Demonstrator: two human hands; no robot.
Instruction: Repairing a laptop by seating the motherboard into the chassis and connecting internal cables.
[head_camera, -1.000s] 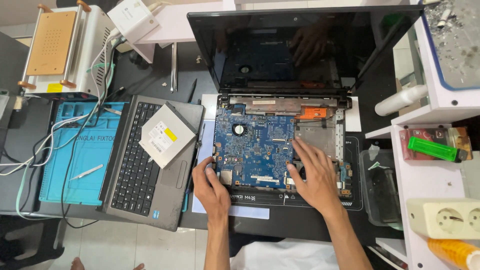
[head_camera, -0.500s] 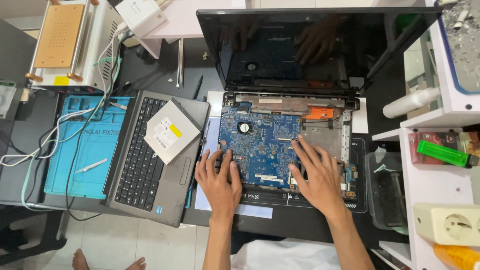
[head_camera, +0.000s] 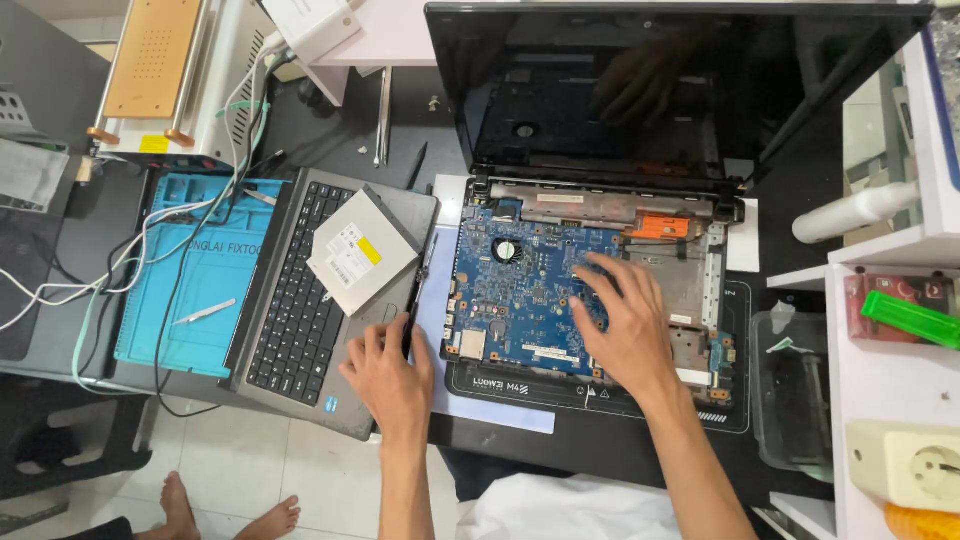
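Right hand (head_camera: 625, 325) laid flat on motherboard (head_camera: 520, 295), fingers spread; left hand (head_camera: 392, 375), fingers loose, on keyboard cover (head_camera: 300, 300). Board best pressed lightly, components avoided.

A dark tabletop (head_camera: 330, 120) fills most of the view, black and matte, evenly lit with soft shadows and no hard glare. Along its near edge the floor (head_camera: 250, 470) shows: pale square tiles with thin grey joints. At the near left corner a dark stool or frame (head_camera: 60, 440) stands on the tiles under the tabletop's edge. Against the right edge rises a white shelf unit (head_camera: 880, 400) with stepped boards, its upper board meeting the far right corner. At the far edge, middle, a pale pinkish-white surface (head_camera: 390, 40) adjoins the tabletop.
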